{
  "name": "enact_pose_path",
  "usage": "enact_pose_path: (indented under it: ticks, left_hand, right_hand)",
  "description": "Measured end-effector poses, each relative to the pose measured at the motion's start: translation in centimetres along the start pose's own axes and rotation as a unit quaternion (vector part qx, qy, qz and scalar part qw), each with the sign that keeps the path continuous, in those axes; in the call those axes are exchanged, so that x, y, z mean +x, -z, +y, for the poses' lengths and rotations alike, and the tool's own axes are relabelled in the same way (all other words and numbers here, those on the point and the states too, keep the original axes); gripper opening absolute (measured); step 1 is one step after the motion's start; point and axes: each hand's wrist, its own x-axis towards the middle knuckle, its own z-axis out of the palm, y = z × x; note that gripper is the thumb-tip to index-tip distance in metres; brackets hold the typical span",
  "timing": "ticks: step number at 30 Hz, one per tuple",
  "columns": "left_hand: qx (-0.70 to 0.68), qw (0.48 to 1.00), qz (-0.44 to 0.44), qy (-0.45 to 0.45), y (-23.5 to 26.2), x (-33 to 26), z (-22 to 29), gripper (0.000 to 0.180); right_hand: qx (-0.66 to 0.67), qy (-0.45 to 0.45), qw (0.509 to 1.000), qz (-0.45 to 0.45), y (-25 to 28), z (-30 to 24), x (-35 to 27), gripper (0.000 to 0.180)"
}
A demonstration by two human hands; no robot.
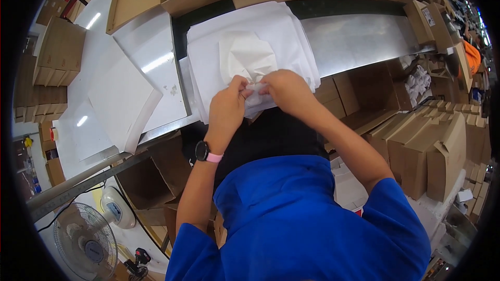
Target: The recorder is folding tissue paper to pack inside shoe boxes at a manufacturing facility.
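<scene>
Looks like a packing station in a warehouse or factory. Long metal table stretching beyond the hands, stacks of folded brown cardboard boxes to the right of them, more flat cartons to their left. Standing fan on the floor below left.

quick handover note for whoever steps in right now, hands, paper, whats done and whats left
Left hand: fingers pinched on the crumpled white tissue paper at its near edge.
Right hand: pinching the same wad beside it.
The wad lies on a stack of flat white sheets on the metal table.
White boards lie to the left, brown cartons to the right.
Done: one sheet bunched up.
Left: wad not yet lifted off the stack.
</scene>
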Motion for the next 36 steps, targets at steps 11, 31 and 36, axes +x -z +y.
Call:
enact_pose_path:
  ticks: [11, 31, 36]
  left_hand:
    - [0.181, 0.973, 0.039, -0.14, 1.2, -0.9, 6.3, 0.051]
    - [0.257, 0.951, 0.081, -0.151, -2.8, 0.9, 1.2, 0.057]
    - [0.227, 0.961, 0.096, -0.127, -2.4, 0.5, 0.2, 0.054]
  right_hand:
    - [-0.056, -0.142, 0.937, -0.314, 2.0, 2.2, 11.7, 0.033]
    - [-0.06, 0.167, 0.979, 0.098, -0.5, 5.0, 12.4, 0.034]
    - [-0.11, 0.05, 0.985, -0.121, -0.5, 1.3, 13.4, 0.039]
